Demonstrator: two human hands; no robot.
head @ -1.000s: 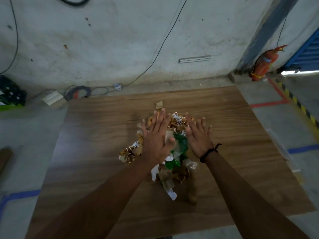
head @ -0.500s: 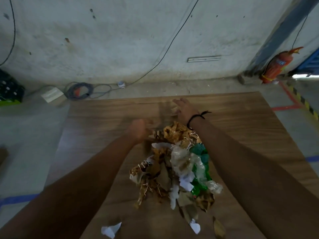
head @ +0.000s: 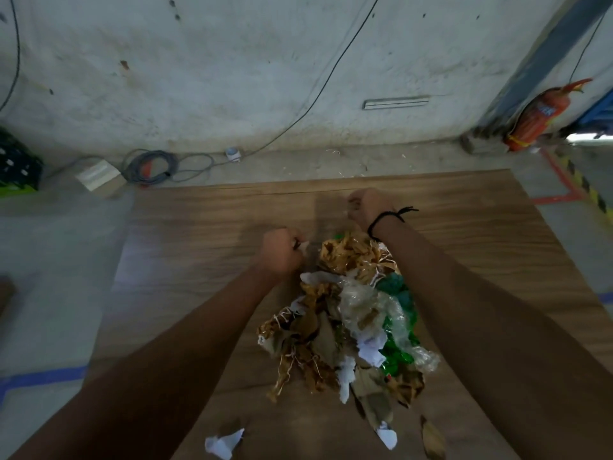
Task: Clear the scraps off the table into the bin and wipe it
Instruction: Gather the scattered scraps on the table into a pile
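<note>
Curled now, left hand (head: 282,252) pinches a tiny pale scrap (head: 301,245); right hand (head: 366,207) hides its catch. Fast pulling could spill the brown, green, white scrap pile (head: 348,310) off the wooden counter (head: 199,227).

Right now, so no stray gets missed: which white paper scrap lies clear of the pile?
The crumpled white scrap lying alone on the bare table, left of the pile; the others touch or lie in it.

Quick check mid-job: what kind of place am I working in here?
Probably a warehouse or workshop: a bare concrete wall, a red fire extinguisher standing by it, and yellow-black hazard tape on the floor.
</note>
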